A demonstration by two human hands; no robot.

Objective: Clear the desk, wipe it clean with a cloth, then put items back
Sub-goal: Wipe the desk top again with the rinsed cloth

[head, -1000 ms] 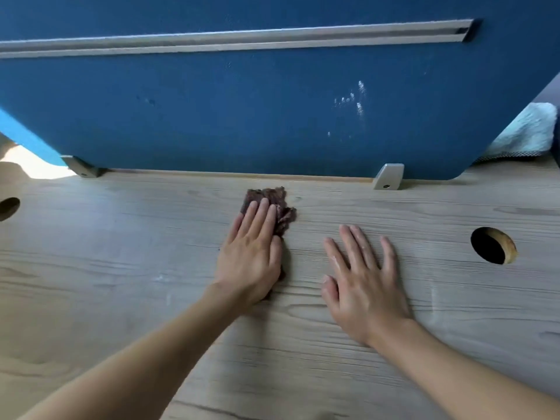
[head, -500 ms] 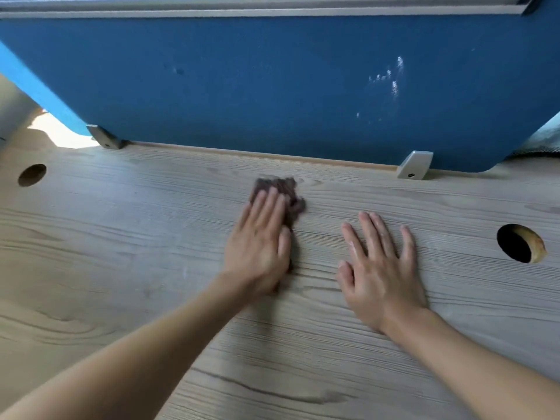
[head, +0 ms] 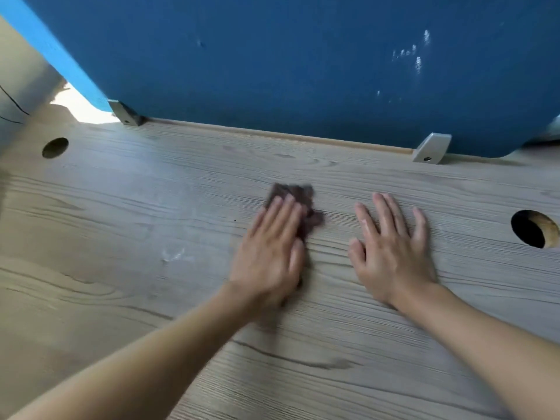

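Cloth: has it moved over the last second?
Yes. The cloth has slid toward the person, away from the blue partition; the bare strip of desk between them is wider.

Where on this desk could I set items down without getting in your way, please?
Bare desk lies between the left hand and the left cable hole, and between the right hand and the right cable hole. Around the cloth is crowded.
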